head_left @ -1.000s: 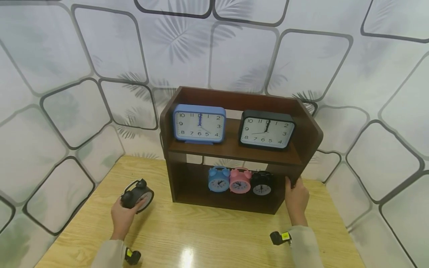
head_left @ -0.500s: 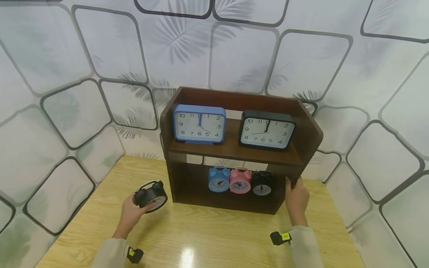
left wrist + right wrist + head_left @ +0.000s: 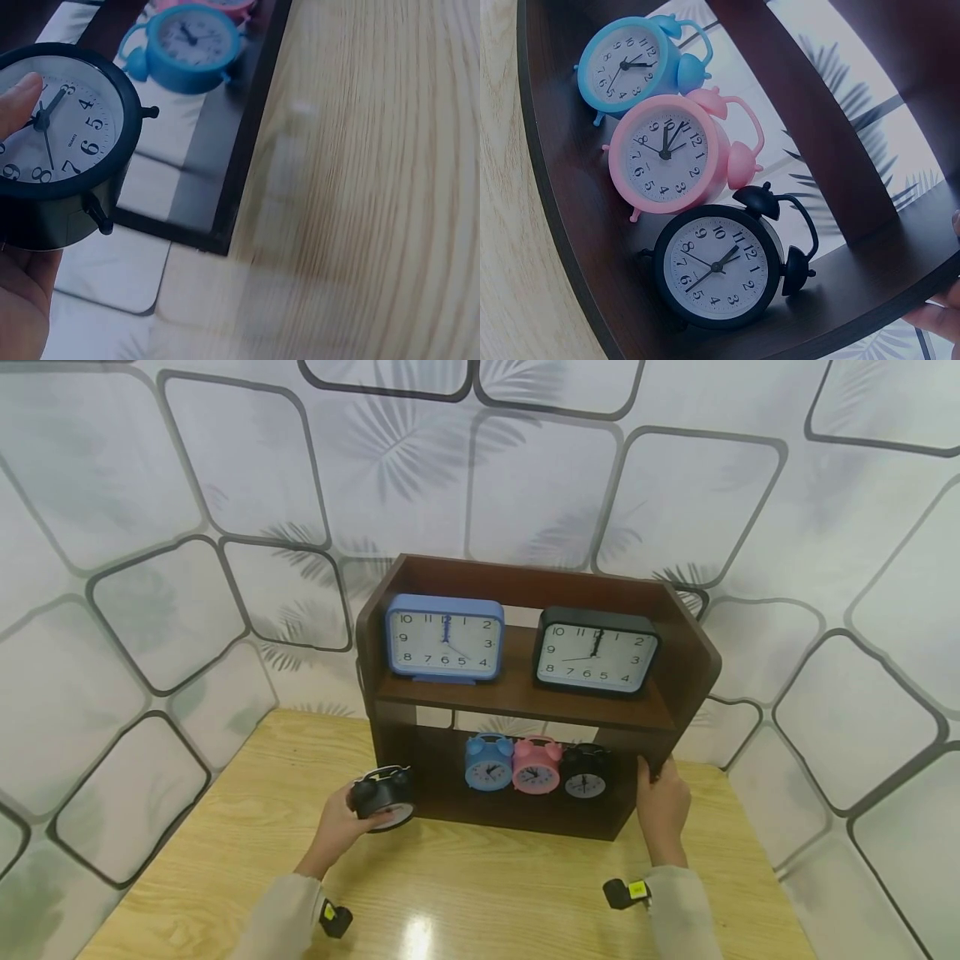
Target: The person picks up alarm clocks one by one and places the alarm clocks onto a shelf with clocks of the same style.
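Note:
My left hand [image 3: 335, 828] grips a black twin-bell alarm clock [image 3: 384, 793] in front of the shelf's left side panel in the head view. Its thumb [image 3: 19, 105] lies across the dial, with the other fingers behind the case. The clock is tilted in that hand. My right hand [image 3: 663, 803] pinches the right side panel of the dark brown two-tier shelf [image 3: 525, 703], thumb on one side and fingers on the other. On the lower tier stand a blue alarm clock [image 3: 626, 67], a pink one [image 3: 664, 157] and a black one [image 3: 716, 266], side by side.
The upper tier holds a blue rectangular clock [image 3: 446, 639] and a black rectangular clock [image 3: 597, 652]. Under the shelf is a light wooden table [image 3: 480, 893], with patterned wall covering [image 3: 547, 485] behind and at both sides.
My left hand has carried the black alarm clock rightward from the left of the table to the shelf's left side. The right hand stays on the side panel.

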A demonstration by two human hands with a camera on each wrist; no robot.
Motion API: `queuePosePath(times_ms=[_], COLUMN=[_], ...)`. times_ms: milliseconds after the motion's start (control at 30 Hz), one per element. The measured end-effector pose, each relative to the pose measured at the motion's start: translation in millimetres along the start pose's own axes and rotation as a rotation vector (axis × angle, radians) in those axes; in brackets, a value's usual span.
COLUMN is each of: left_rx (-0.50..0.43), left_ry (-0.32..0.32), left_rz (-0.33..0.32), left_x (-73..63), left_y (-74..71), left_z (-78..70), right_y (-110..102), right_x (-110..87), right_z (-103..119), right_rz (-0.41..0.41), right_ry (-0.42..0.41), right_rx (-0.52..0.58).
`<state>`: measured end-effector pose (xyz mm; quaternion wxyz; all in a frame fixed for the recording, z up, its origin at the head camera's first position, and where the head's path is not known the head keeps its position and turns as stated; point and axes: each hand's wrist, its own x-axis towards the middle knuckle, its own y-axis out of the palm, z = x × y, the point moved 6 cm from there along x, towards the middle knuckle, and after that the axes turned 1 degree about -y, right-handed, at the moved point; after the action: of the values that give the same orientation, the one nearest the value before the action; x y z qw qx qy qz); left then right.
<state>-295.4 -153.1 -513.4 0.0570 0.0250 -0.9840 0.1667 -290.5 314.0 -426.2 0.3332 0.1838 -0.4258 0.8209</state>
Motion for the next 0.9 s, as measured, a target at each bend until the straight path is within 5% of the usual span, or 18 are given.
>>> queuePosePath(times_ms=[367,567,767,900], left_rx=[-0.102,-0.094,-0.096,-0.057], left_ry=[-0.058,-0.055,-0.033,0.020], left_rz=[0.061,0.075,0.038,0.007], left_x=[15.9,16.1,29.6,32.8], left_y=[47.8,59.8,70.6,75.2], left_z=[11.2,-7.4,16.3,17.2], right_y=[1,1,1,0], right_x=[0.1,-0.4,-0.5,0.6], right_z=[-2,-1,-1,-1], right_rz=[0.002,0.006,-0.002,-0.005], right_ry=[0.007,0.024,0.022,0.019], right_rx=[-0.006,-0.013,-0.011,-0.015])
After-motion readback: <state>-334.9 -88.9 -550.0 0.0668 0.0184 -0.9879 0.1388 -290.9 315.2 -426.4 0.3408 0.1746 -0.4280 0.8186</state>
